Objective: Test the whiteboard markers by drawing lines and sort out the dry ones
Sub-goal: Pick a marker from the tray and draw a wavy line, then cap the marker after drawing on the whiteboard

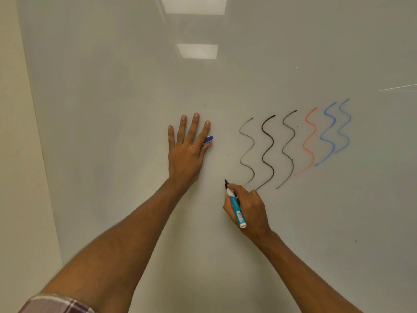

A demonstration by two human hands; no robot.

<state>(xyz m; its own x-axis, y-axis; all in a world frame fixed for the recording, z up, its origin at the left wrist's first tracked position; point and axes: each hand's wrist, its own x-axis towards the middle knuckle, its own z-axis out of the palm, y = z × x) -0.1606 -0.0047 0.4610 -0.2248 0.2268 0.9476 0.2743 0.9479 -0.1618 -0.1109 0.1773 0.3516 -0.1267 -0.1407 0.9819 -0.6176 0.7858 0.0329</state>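
Mostly, the view is filled by a pale grey whiteboard [112, 109], on which a row of wavy lines [294, 134] is seen right of centre: three black ones, then a red line [303, 145], then two blue lines [334, 123] at the far right end. Far to the left of the row, a strip of cream wall [13, 132] is seen along the board's edge. Two bright rectangular light panels [197, 50] are reflected in the board, above and to the left of the row. A plaid sleeve [56, 304] is glimpsed well below and left of the row, at the bottom edge.

The left hand [187, 150] is laid flat on the board just left of the row, its four fingers straight and spread. A small blue piece [208, 139] is pinched between its thumb and the side of the forefinger, on the side facing the row; what the piece is cannot be told.

The right hand [248, 211] is held just below the row's left end, its fingers curled round a marker [235, 206]. The marker has a teal barrel, a white rear end and a black tip. The tip is pointed upward, just left of the foot of the first black line. Whether it is touching the board cannot be told.
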